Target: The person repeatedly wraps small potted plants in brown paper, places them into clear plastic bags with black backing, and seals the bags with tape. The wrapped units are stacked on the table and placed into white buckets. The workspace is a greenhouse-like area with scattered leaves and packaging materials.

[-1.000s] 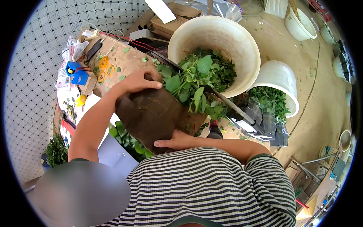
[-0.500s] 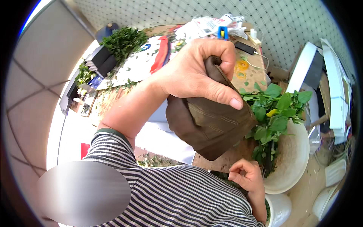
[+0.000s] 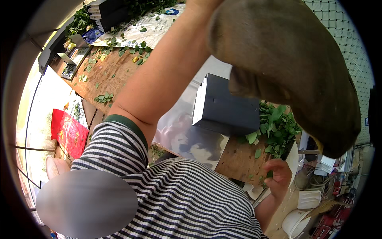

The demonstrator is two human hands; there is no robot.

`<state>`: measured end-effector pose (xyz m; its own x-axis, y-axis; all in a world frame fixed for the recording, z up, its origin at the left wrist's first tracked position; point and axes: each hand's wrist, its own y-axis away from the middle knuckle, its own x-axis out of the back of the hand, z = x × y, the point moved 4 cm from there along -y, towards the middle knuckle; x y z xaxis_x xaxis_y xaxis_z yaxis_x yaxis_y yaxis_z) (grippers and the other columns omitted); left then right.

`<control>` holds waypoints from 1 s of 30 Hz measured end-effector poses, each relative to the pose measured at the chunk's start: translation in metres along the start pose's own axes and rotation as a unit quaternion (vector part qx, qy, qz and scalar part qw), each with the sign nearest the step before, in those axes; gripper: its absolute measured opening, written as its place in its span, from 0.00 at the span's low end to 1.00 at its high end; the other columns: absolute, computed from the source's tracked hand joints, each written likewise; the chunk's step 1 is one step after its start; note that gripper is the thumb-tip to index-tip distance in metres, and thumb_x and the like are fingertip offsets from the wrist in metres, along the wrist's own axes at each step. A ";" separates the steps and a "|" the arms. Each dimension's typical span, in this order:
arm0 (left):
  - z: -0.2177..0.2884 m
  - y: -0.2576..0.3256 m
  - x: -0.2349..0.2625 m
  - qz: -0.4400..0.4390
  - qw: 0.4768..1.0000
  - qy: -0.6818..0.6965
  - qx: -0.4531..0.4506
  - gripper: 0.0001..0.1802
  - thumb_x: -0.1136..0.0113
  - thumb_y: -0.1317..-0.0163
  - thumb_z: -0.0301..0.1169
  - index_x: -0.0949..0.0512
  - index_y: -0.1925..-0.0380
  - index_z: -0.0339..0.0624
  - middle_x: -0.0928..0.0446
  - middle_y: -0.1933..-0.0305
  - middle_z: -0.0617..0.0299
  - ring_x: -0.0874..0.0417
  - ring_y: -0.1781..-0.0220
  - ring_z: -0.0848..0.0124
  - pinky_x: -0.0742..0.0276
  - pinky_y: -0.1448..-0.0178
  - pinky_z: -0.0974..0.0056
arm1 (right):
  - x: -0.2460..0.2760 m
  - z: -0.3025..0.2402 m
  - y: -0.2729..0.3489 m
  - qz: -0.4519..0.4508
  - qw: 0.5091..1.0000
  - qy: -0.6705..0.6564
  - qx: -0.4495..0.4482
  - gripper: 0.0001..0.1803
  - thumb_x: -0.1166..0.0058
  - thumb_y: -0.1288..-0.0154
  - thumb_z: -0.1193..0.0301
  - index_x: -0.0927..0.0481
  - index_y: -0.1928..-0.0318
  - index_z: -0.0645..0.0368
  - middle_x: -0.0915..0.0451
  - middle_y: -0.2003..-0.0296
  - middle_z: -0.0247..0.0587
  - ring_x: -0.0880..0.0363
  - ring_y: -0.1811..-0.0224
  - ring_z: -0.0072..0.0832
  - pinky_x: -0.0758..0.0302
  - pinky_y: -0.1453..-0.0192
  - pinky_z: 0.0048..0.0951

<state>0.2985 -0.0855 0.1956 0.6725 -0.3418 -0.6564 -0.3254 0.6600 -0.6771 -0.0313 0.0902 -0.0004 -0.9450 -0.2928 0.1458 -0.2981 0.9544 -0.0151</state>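
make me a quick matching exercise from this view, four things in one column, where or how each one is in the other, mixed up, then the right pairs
Things:
1. brown cloth
2. large box
3. red bag
4. right hand

Places and states:
A. far left of the picture
B. curled, lower right
C. near the centre, dark with a white side
D. upper right, close to the camera

Pairs: 1-D, 2-C, 3-A, 4-B

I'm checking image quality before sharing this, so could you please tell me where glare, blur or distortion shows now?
In the head view, pale reflections on the glossy sheet and washed-out brightness far left; same head view, the close brown cloth item looks soft, a blurred grey oval covers the lower left, and the gridded wall bends near the rim.
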 end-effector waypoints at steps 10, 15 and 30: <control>0.144 0.000 0.301 0.217 0.878 -0.423 -0.050 0.20 0.34 0.52 0.44 0.26 0.68 0.42 0.26 0.72 0.63 0.25 0.71 0.71 0.28 0.67 0.65 | -0.018 0.023 -0.190 -0.078 0.864 0.493 -0.068 0.55 0.28 0.72 0.57 0.39 0.40 0.67 0.39 0.39 0.51 0.41 0.36 0.41 0.43 0.34 0.35; 0.170 0.072 0.353 0.088 0.364 -0.923 -0.091 0.25 0.34 0.52 0.42 0.29 0.59 0.38 0.29 0.57 0.52 0.28 0.52 0.60 0.31 0.51 0.60 | -0.013 0.057 -0.239 -0.232 0.812 0.502 -0.186 0.61 0.28 0.74 0.49 0.41 0.37 0.63 0.42 0.37 0.53 0.45 0.33 0.42 0.46 0.32 0.36; -0.019 0.291 0.229 -0.341 0.687 -0.604 0.215 0.11 0.41 0.50 0.35 0.32 0.72 0.45 0.31 0.72 0.62 0.25 0.68 0.63 0.27 0.65 0.60 | -0.026 0.075 -0.277 -0.338 0.852 0.245 -0.315 0.46 0.29 0.62 0.59 0.35 0.42 0.64 0.29 0.47 0.40 0.34 0.43 0.30 0.38 0.39 0.30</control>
<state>0.3455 0.0152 -0.1579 0.7168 -0.0375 0.6963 0.3922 0.8473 -0.3581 0.0657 -0.1711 -0.0739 -0.3705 -0.8759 0.3089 -0.4740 0.4644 0.7481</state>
